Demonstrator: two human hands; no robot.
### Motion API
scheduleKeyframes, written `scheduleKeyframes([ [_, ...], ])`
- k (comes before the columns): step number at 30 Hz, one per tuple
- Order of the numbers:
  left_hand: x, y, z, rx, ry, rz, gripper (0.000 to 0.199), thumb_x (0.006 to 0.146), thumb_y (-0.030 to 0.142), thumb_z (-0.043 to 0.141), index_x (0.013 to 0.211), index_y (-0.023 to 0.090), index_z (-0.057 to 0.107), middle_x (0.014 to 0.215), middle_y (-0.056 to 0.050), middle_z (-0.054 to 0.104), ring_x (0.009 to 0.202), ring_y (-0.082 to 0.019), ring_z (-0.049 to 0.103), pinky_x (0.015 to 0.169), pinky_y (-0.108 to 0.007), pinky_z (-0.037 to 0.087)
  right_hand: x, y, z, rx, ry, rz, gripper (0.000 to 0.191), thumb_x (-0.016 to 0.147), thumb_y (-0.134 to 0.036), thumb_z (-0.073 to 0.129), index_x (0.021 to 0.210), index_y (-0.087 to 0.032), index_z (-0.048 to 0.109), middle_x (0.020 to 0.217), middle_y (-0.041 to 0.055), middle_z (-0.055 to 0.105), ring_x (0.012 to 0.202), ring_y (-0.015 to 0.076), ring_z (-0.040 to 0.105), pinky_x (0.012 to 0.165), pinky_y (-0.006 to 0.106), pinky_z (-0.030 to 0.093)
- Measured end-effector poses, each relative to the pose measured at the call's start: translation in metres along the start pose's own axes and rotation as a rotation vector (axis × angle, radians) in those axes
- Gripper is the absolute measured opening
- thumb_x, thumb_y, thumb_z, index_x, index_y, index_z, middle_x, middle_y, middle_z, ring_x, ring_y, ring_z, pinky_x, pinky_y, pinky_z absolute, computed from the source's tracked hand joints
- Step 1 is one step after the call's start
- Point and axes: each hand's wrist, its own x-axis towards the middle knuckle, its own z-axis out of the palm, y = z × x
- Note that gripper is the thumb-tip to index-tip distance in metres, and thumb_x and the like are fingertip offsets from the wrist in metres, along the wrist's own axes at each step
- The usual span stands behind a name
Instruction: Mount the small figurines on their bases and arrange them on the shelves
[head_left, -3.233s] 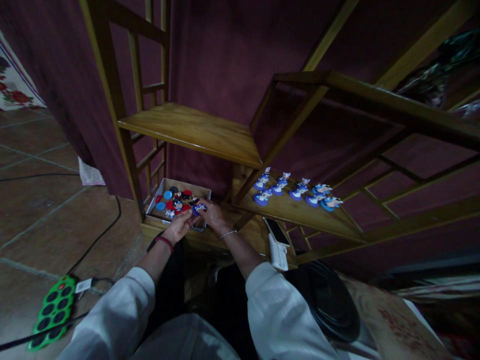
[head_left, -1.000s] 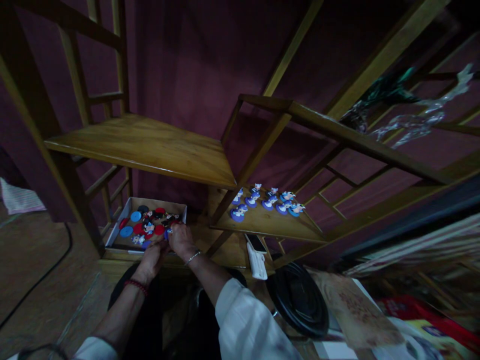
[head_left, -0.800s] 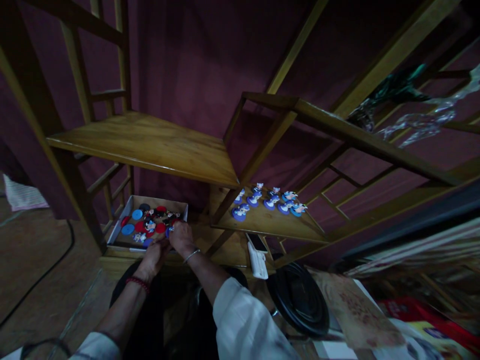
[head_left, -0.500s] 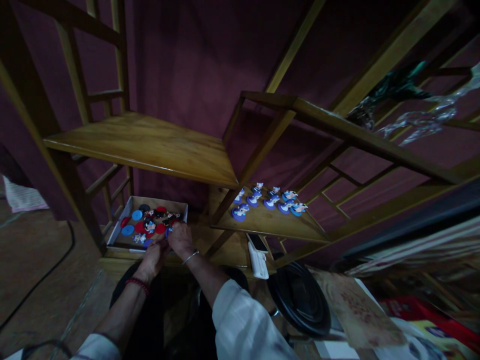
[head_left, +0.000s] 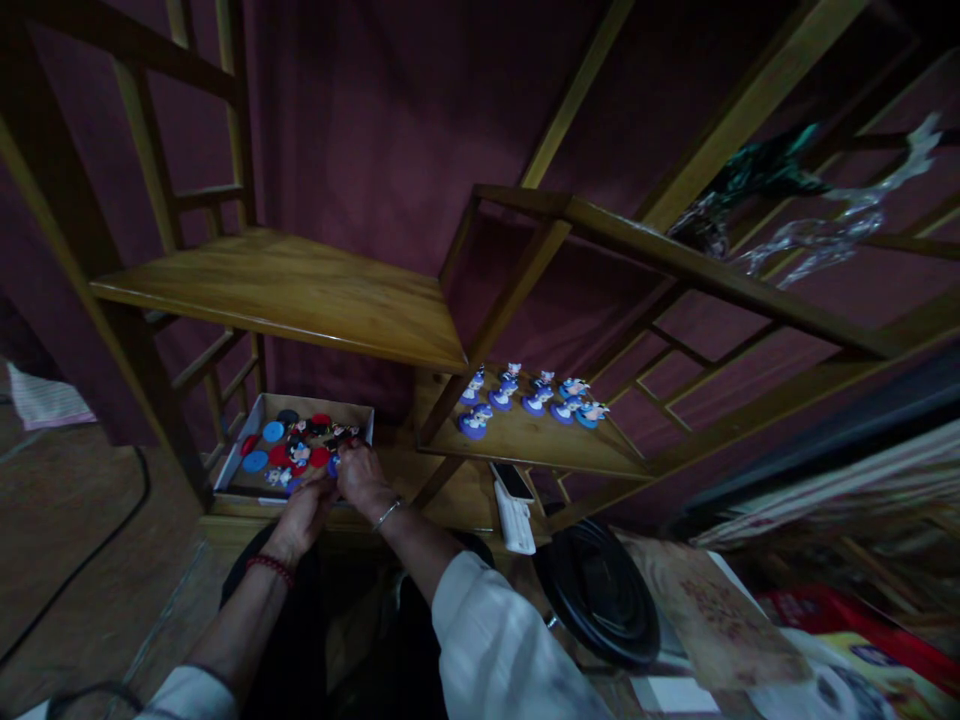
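At the front edge of a shallow cardboard box (head_left: 369, 428), my two hands meet over a small purple-based figurine (head_left: 334, 465), mostly covered by the fingers. My right hand (head_left: 361, 474), with a silver bracelet at the wrist, is closed around it from the right. From below, my left hand (head_left: 306, 510), wearing a red bead bracelet, pinches at the same piece; its fingertips are partly hidden. Inside the box lie small figurines, among them a red-and-black one (head_left: 298, 453) and a pale purple one (head_left: 279, 477), plus loose round bases, including a blue base (head_left: 256, 461).
A wooden shelf board (head_left: 292, 290) juts out above the box. Several purple- and blue-based figurines (head_left: 538, 400) stand on a shelf to the right. A phone (head_left: 513, 482) rests by a white object (head_left: 516, 522), near a round black stool-like object (head_left: 598, 592). A cable (head_left: 112, 545) crosses the floor.
My hands stay together at the box's front edge with only slight finger movement. The view has shifted a little, so the right-hand shelf appears slightly further left.
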Motion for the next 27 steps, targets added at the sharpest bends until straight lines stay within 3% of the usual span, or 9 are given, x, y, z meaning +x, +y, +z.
scheduleKeyframes([
  [10, -0.002, 0.005, 0.004, -0.053, 0.012, -0.02, 0.018, 0.056, 0.004, 0.059, 0.072, 0.012, 0.063, 0.075, -0.003, 0.066, 0.076, -0.014, 0.06, 0.074, -0.024, 0.046, 0.005, 0.007, 0.005, -0.053, -0.019, -0.084, 0.024, 0.077, -0.014, 0.046, 0.096, -0.01, 0.06, 0.099, 0.014, 0.06, 0.087, 0.0192, 0.06, 0.074, 0.026, 0.047],
  [19, -0.008, 0.01, 0.011, -0.092, 0.032, -0.037, 0.013, 0.061, 0.0, 0.054, 0.06, 0.013, 0.055, 0.059, 0.0, 0.057, 0.059, -0.011, 0.057, 0.07, -0.027, 0.048, 0.006, 0.008, 0.002, -0.051, -0.05, -0.072, 0.034, 0.07, -0.016, 0.057, 0.104, -0.012, 0.056, 0.107, 0.0127, 0.058, 0.095, 0.0194, 0.057, 0.079, 0.026, 0.044],
  [27, -0.008, 0.008, 0.009, -0.12, 0.043, -0.041, 0.015, 0.068, 0.0, 0.049, 0.065, 0.014, 0.055, 0.069, -0.003, 0.061, 0.071, -0.013, 0.061, 0.075, -0.03, 0.049, -0.001, 0.014, 0.0, 0.085, 0.001, -0.006, 0.033, 0.079, -0.019, 0.049, 0.112, -0.019, 0.052, 0.11, 0.0078, 0.06, 0.098, 0.0154, 0.057, 0.08, 0.023, 0.041],
])
